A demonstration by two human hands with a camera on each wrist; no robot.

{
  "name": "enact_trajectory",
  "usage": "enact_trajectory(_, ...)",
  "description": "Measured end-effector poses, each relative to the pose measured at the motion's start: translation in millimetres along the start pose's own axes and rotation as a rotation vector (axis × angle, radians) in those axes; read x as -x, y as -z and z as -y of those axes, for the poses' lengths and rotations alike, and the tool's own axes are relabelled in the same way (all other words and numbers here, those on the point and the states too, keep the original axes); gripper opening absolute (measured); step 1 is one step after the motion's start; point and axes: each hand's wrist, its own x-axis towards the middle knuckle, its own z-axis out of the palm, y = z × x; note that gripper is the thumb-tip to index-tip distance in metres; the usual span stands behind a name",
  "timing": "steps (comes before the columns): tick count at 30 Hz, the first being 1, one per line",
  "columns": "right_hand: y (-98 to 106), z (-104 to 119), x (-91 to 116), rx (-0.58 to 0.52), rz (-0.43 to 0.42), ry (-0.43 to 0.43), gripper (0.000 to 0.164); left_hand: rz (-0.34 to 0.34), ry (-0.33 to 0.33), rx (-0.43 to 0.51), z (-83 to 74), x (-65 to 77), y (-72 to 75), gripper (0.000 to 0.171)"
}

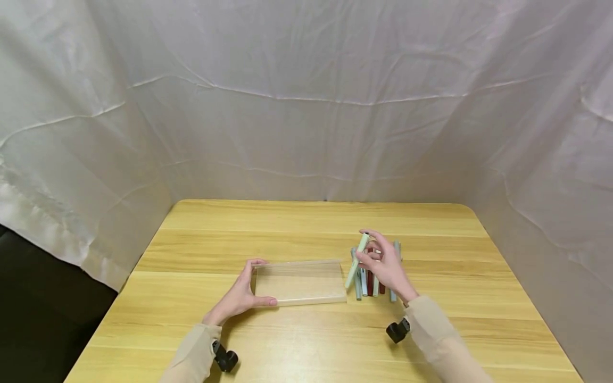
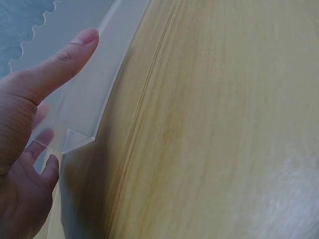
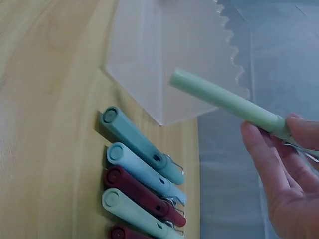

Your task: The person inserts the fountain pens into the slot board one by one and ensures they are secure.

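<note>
My left hand grips the left end of a clear plastic pen stand, its thumb along the near edge and fingers at the far corner. In the left wrist view, that stand shows a scalloped edge. My right hand pinches a light green pen near its clip end, tilted and lifted off the table beside the stand's right end. Below it several capped pens lie side by side, among them a teal pen, a light blue pen and a dark red pen.
The wooden table carries all of these things. Pale cloth hangs around its back and sides. A blue-grey pen lies at the right of the row, partly behind my right hand.
</note>
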Motion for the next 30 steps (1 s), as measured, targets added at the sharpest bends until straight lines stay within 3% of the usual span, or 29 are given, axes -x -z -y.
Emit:
enact_trajectory(8, -17.8, 15.2, 4.2, 0.218, -0.086, 0.077, 0.049, 0.007, -0.004, 0.014, -0.3, -0.1, 0.0, 0.094)
enact_trajectory(16, -29.9, -9.5, -1.6, 0.382, -0.119, 0.17, 0.054, -0.004, -0.014, 0.03, -1.0, -0.3, -0.9, 0.094)
enact_trajectory(24, -36.9, -28.9, -5.1, 0.427, -0.136, 0.266, 0.058, -0.006, 0.013, 0.023, -1.2, -0.5, -1.3, 0.094)
enact_trajectory(30, -41.1, -30.9, -4.0, 0.49, -0.126, 0.259, 0.057, -0.004, 0.018, 0.023, -2.6, -1.0, -1.4, 0.095)
